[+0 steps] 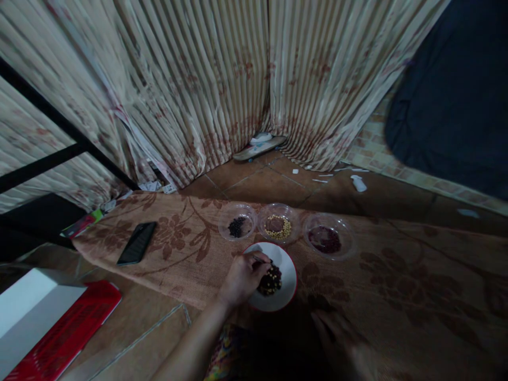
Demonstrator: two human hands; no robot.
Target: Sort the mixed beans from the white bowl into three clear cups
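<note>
My left hand (pixel 245 276) is over the white bowl (pixel 289 272) with a red rim, thumb and fingertips closed in a pinch. Whatever is between the fingertips is too small to name. Mixed dark and yellow beans (pixel 273 280) lie in the bowl just beside those fingers. Behind it stand three clear plastic bowls: one has black beans (pixel 237 227), the middle one yellow beans (pixel 284 228), the right one dark red beans (pixel 326 241). My right hand (pixel 343 336) rests in shadow at the near edge of the cloth, fingers stretched out, apart from the bowls.
A brown floral cloth (pixel 397 275) covers the low table. On its left lies a black phone (pixel 137 243). A red and white box (pixel 59 323) stands on the tiled floor at left. Beyond the table are a skateboard (pixel 260 149), a white bottle (pixel 358 183) and striped curtains (pixel 222 79).
</note>
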